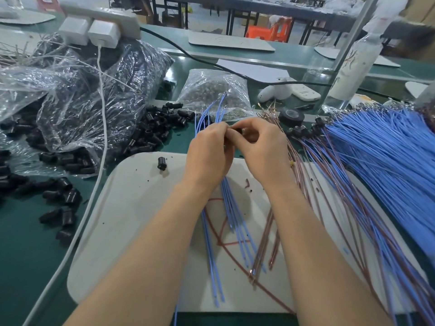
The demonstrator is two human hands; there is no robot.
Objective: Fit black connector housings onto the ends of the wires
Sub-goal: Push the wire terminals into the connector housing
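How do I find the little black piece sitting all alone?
Start at the big white board. Near its far left corner sits one black connector housing. The other housings lie heaped on the green table; this one is alone on white.

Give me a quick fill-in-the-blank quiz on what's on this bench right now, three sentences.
1. The right hand pinches a small ____ housing.
2. The left hand grips a bunch of ____ wires.
3. A loose housing lies on the ____ board.
Missing words: black; blue; white.
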